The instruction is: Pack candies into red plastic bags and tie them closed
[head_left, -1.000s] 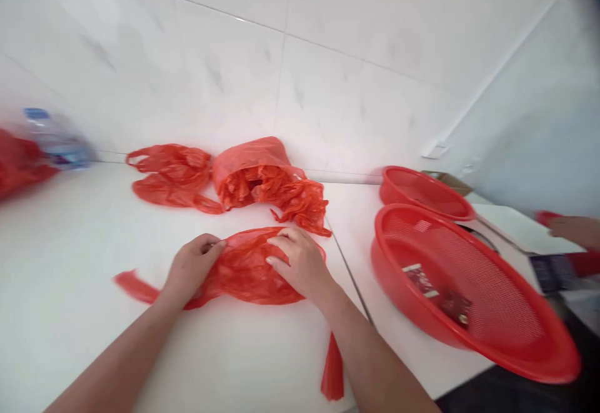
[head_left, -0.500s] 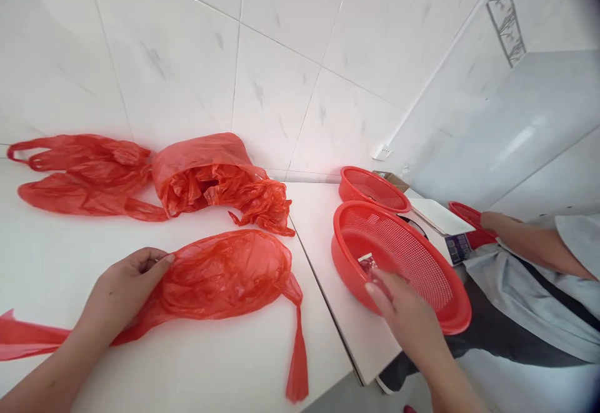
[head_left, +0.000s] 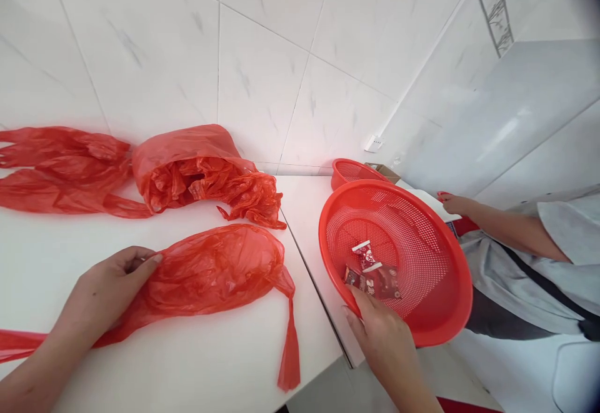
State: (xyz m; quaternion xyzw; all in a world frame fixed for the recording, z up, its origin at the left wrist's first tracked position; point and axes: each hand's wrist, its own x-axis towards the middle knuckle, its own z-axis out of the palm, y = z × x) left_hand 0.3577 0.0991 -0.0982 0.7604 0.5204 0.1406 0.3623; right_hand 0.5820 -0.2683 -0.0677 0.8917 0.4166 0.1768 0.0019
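My left hand (head_left: 110, 285) rests on the left end of a red plastic bag (head_left: 215, 269) that lies flat on the white table (head_left: 187, 363), fingers curled and pinching the film. My right hand (head_left: 377, 332) grips the near rim of a big red mesh basket (head_left: 422, 238), which is tilted toward me. Inside it lie a few small dark red sachets (head_left: 372, 272).
A bundle of red bags (head_left: 201, 172) spills from a red bag near the tiled wall, with more red bags (head_left: 56, 169) to its left. A second red basket (head_left: 351, 171) sits behind the first. Another person's arm (head_left: 497, 228) reaches in at right.
My right hand left the bag, swung right and took hold of the big basket's rim, tilting it up. The view turned right. My left hand stayed on the bag.
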